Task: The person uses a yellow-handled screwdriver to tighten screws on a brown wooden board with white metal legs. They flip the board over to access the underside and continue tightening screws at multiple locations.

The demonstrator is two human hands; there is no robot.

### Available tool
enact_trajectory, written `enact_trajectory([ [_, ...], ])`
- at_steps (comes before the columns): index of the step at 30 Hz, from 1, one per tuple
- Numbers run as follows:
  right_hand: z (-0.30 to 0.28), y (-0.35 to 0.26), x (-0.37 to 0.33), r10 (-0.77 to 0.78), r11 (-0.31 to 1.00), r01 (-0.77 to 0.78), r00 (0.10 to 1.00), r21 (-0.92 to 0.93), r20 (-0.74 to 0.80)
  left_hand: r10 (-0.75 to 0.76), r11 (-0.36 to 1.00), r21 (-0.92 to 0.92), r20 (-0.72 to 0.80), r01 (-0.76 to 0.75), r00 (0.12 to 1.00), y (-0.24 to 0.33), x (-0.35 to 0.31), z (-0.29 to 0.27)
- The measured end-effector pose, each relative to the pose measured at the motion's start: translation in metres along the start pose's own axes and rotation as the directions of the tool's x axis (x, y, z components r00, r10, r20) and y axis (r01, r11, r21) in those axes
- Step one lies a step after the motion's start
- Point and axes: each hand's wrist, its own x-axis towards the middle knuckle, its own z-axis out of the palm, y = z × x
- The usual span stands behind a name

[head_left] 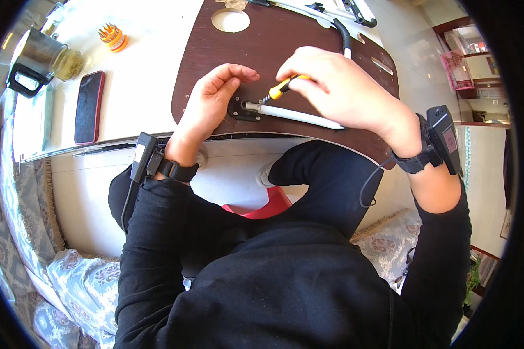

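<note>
My right hand (326, 81) grips a yellow-and-black screwdriver (279, 89), whose shaft slants down to the joint of a black bracket (243, 110). That bracket is fixed to a dark brown board (233, 49) near its front edge. From it a white tube (303, 117) runs to the right, passing below my right hand. To the left of the bracket, my left hand (214, 96) hovers with fingers bent and apart, nothing visible between them. The exact contact at the screwdriver's tip is too small to make out.
Left of the board lie a phone (89, 107) and an orange screwdriver-bit holder (113, 38). A metal jug (35, 55) and a glass jar (67, 64) stand farther left. White-and-black tubing (343, 36) lies along the board's far side, beyond a round hole (230, 20).
</note>
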Motion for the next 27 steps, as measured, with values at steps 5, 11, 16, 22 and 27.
enact_trajectory([
  [5,0.02,0.031,-0.014,0.293,0.922,-0.265,0.954,0.281,-0.06,0.1,0.855,0.51,0.019,-0.096,0.995,0.021,0.001,-0.014],
  [11,0.05,0.033,-0.017,0.382,0.831,-0.321,0.923,0.455,-0.047,0.024,0.496,0.85,0.19,-0.177,0.981,0.03,-0.003,-0.025],
  [16,0.044,0.016,0.002,0.141,0.929,-0.1,0.986,0.357,-0.09,0.001,0.568,0.809,0.18,-0.149,0.984,0.025,0.002,-0.029],
  [22,0.046,0.006,0.028,-0.091,0.987,0.108,0.987,0.123,-0.132,-0.019,0.598,0.793,0.16,-0.117,0.987,0.025,0.002,-0.032],
  [27,0.043,0.003,0.031,-0.095,0.991,0.102,0.993,0.09,-0.076,-0.016,0.582,0.804,0.165,-0.125,0.986,0.024,0.001,-0.033],
])
